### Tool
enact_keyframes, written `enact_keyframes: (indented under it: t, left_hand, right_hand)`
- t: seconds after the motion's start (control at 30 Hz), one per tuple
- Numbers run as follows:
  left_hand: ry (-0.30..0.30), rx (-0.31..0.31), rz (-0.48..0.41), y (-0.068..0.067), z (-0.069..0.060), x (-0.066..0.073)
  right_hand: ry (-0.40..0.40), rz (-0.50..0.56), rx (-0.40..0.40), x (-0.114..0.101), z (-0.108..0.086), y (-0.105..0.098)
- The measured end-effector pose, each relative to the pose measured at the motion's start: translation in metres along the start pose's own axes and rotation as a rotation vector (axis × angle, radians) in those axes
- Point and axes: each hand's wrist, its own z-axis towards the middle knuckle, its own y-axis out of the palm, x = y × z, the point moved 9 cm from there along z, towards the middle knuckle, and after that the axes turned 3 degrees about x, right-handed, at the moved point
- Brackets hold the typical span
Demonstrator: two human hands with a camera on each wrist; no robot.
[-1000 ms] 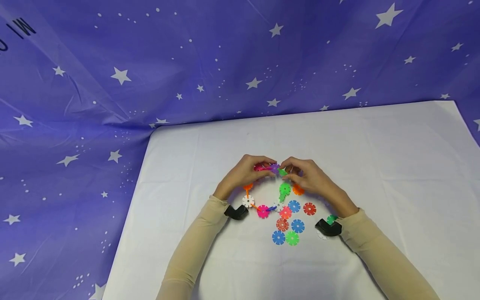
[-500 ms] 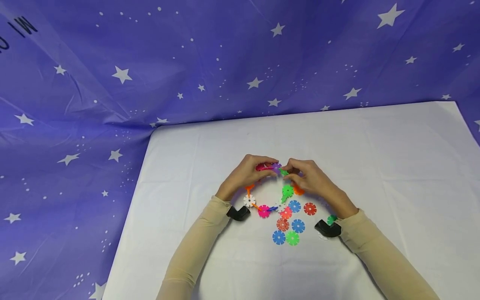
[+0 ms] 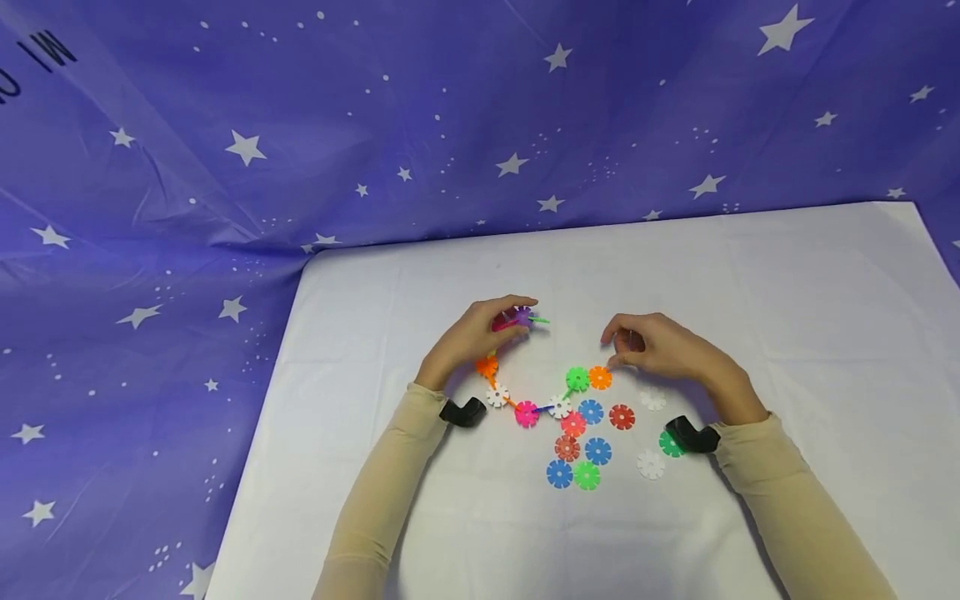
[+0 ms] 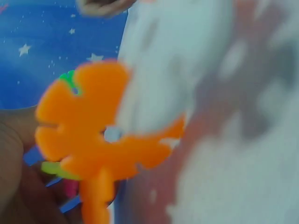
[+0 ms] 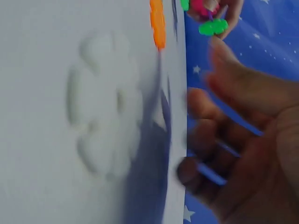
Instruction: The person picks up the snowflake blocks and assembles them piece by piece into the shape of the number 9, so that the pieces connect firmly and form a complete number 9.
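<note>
My left hand (image 3: 471, 337) pinches the upper end of a chain of notched discs, around a purple disc (image 3: 523, 316) with a green disc (image 3: 539, 320) edge-on at its right. From there the chain curves down through an orange disc (image 3: 487, 366), a white disc (image 3: 497, 395), a pink disc (image 3: 527, 414) and another white disc (image 3: 559, 407) to a light green disc (image 3: 577, 379). In the left wrist view an orange disc (image 4: 88, 121) looms large beside the hand. My right hand (image 3: 663, 345) hovers with bent, parted fingers and holds nothing, above and right of a loose orange disc (image 3: 600, 377).
Loose discs lie on the white-covered table (image 3: 390, 333): several blue and red ones, such as a blue disc (image 3: 598, 452) and a red disc (image 3: 622, 417), a green disc (image 3: 587, 476) and a white disc (image 3: 651, 465). A starry purple cloth (image 3: 420, 125) hangs behind.
My right hand has let go of the green disc and moved right. My left hand has moved left and up with the chain's end, widening the gap between the chain's two ends.
</note>
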Motion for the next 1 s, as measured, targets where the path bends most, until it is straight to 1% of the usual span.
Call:
enact_keyframes:
  t: [0.1,0.17,0.3,0.4,0.5,0.57,0.73,0.87,1.0]
  left_hand:
    - [0.017,-0.012,-0.023,-0.004,-0.001,-0.005]
    - [0.016,-0.013,-0.03,-0.007,-0.001,-0.007]
    - [0.0,-0.008,-0.033,-0.012,-0.001,-0.013]
    - [-0.001,-0.005,-0.026,-0.014,-0.001,-0.015]
    - [0.008,-0.008,-0.013,-0.013,0.0,-0.016]
    - [0.019,-0.011,-0.006,-0.01,0.001,-0.014]
    - [0.016,-0.026,-0.002,-0.001,0.001,-0.008]
    - [0.017,-0.042,-0.001,0.005,0.001,-0.004]
    - [0.038,-0.046,0.0,0.009,0.001,0.002]
  right_hand:
    - [0.011,-0.04,-0.109,0.0,-0.001,0.011]
    - [0.006,-0.075,-0.147,-0.005,0.0,0.017]
    - [-0.006,-0.141,-0.16,-0.014,0.003,0.024]
    - [0.012,-0.134,-0.157,-0.014,0.003,0.024]
    - [0.042,-0.081,-0.13,-0.01,0.003,0.018]
    - [0.053,-0.056,-0.099,-0.005,0.003,0.013]
    - [0.047,-0.038,-0.025,0.003,0.001,0.001]
    - [0.047,0.006,0.019,0.003,0.001,-0.002]
    - [0.039,0.08,0.08,-0.001,0.003,-0.005]
